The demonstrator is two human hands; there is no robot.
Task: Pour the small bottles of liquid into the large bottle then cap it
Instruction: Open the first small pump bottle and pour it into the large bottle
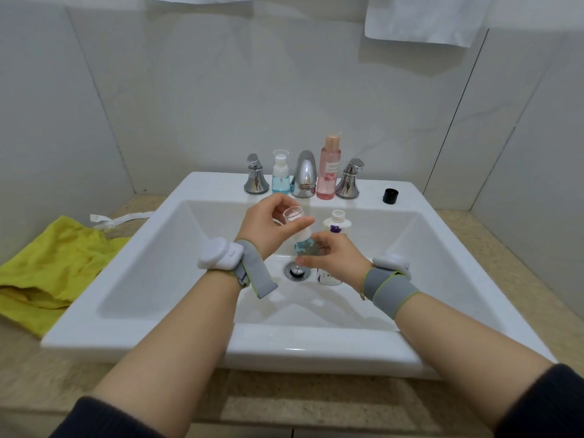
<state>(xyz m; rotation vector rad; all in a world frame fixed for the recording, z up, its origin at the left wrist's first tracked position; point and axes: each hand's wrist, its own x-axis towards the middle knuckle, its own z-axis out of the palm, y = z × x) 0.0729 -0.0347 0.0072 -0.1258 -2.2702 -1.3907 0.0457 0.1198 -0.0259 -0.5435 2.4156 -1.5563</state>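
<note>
- Over the beige stone counter [512,267], a white rectangular sink [316,346] filled most of the view, its metal drain [296,272] near the middle of the basin.
- Left of the sink, a crumpled yellow-green cloth bag [50,273] lay on the counter with its white drawstring [120,219] trailing toward the sink's rim.
- Along the sink's back ledge stood a chrome faucet [304,174] between two chrome handles [256,175], with a pink bottle [329,168] just right of the faucet and a small blue spray bottle [280,172] just left of it.
- Inside the basin the large white bottle [335,221] stood upright and uncapped, partly hidden behind the right hand [335,259].
- That right hand held the lower body of a small blue-liquid bottle [302,243] above the drain, fingers [308,261] curled round it.
- Above it, the left hand [268,226] pinched the bottle's clear cap [293,214] between thumb and fingertips; whether the cap was seated or lifted off could not be told.
- Both wrists carried grey straps with white devices [221,257].
- A black cap [390,196] sat alone on the sink's right rear corner, well apart from the large bottle.
</note>
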